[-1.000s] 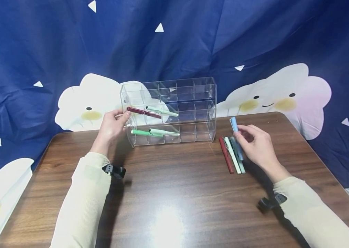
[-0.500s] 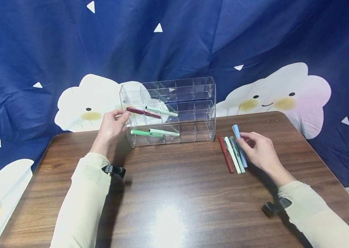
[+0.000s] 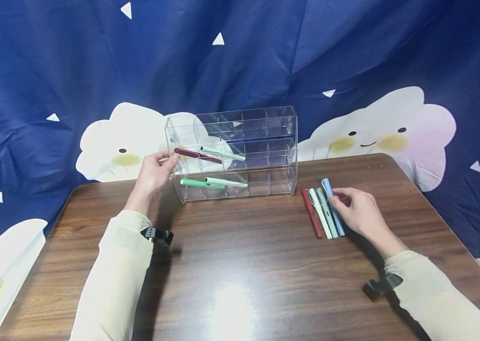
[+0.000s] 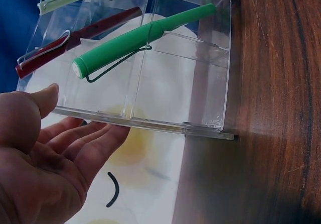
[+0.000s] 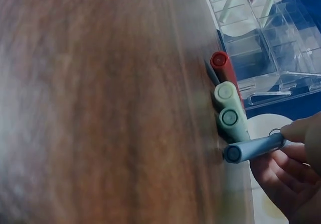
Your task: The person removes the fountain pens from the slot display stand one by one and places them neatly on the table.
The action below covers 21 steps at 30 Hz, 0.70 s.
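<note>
A clear acrylic pen rack (image 3: 282,175) with tiered compartments stands at the back of the table. My left hand (image 3: 154,175) grips its left side edge, thumb toward the front and fingers behind. A dark red pen (image 3: 197,155) and a pale green pen (image 3: 223,153) lie slanted across the middle tier. Below them lie a bright green pen (image 4: 120,45) and another pale green pen (image 3: 227,182). My right hand (image 3: 361,210) pinches a light blue pen (image 3: 326,185) by its capped upper part. The lower end reaches the tabletop, beside a grey-green pen (image 3: 328,215).
To the left of the grey-green pen lie a white-green pen (image 3: 320,213) and a red pen (image 3: 311,213), side by side on the wooden table (image 3: 206,265). Behind the table hangs a blue curtain (image 3: 257,61) with cloud faces.
My right hand has lowered the light blue pen and moved it slightly right and nearer, from above the grey-green pen to the right end of the row. My left hand has stayed put.
</note>
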Tool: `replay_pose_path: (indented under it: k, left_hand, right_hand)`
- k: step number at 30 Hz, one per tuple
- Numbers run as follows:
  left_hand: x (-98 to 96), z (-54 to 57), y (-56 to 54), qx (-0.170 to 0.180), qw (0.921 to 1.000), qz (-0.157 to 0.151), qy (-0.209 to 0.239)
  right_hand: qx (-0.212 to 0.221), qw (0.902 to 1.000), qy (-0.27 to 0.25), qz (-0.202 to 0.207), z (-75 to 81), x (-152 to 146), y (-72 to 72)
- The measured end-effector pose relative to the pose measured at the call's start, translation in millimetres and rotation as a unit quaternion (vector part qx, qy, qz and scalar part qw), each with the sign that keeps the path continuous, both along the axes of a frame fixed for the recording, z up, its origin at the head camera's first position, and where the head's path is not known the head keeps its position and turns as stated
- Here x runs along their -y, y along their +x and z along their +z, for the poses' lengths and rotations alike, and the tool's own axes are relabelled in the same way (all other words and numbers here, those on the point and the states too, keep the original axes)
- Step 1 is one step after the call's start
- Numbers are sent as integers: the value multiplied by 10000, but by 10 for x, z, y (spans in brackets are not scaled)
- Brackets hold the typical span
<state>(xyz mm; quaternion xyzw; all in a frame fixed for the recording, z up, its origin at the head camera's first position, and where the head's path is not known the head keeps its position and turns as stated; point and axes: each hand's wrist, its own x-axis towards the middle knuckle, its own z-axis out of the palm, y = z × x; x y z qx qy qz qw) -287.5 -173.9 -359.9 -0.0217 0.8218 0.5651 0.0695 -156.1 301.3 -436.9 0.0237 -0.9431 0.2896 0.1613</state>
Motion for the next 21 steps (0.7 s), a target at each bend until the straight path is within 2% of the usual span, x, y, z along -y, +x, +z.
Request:
replay_pose_path:
  k: [9,21]
  left_hand:
    - [9,-14,-2,-52,9999,17,-98]
    - [2,-1,-1,-26,10000,15,-52]
  right_hand:
    - [342,9993,150,-58,-46,-33,-25]
    - [962,9935,582,171,-15,-42,-98]
